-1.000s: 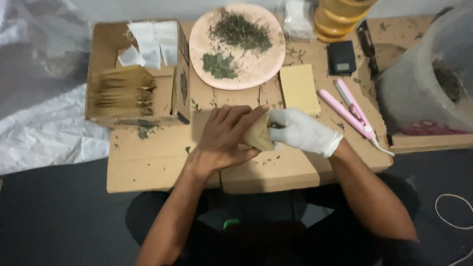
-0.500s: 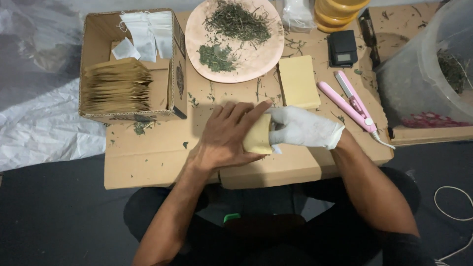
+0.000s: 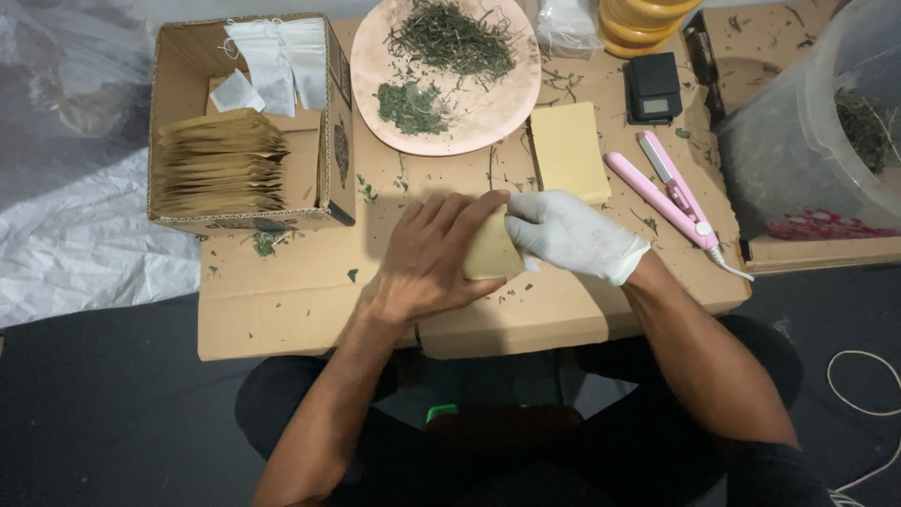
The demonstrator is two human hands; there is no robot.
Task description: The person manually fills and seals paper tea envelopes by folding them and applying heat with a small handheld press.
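Head view: paper pouch (image 3: 491, 253) half-hidden between hands

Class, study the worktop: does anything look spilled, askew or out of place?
Yes. Dried green leaf bits lie scattered across the cardboard worktop, off the pink plate, with more by the open box. Only the right hand wears a glove; the left hand is bare.

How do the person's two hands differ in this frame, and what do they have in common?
The left hand is bare; the right hand wears a white glove. The left hand lies spread over the tan paper envelope, covering much of it, while the right hand pinches the envelope's right edge with curled fingers. Both hands hold the same envelope, above the cardboard work surface.
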